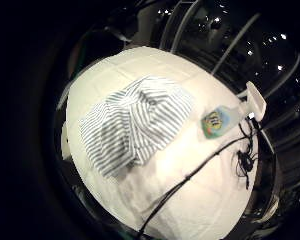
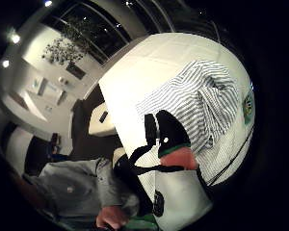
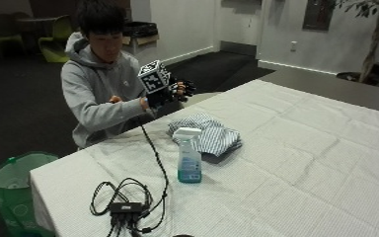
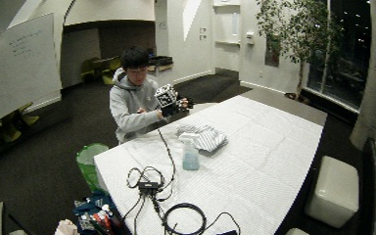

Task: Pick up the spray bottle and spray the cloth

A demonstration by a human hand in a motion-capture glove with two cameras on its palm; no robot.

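1. Nearest the outside camera, a black cable hub (image 3: 125, 207) with looped leads lies on the white-covered worktop (image 3: 308, 163); one cable runs from it up toward the person.
2. Just beyond it the spray bottle (image 3: 189, 155) stands upright on the worktop, near the front edge and just beside the cloth, apparently not touching it.
3. Its lower part holds blue-green liquid, seemingly well filled, so I judge it moderately heavy for its size, with smooth, rigid plastic walls that could slip in a glove.
4. Best hold, in my judgement: wrap the fingers round the narrow neck under the white trigger head (image 3: 186, 133), with the index finger free for the trigger.
5. Striped cloth (image 3: 206, 136) lies crumpled in a soft heap; it looks light and limp and would shift if brushed.
6. Right hand (image 3: 171, 92), in its black glove, is raised above the worktop's edge in front of the person's chest, well apart from the bottle, fingers loosely spread and holding nothing.
7. Bare hand (image 3: 114, 99) sits by the gloved wrist.
8. Bottle label (image 1: 216, 123) is coloured green and blue, but no brand or wording can be read.
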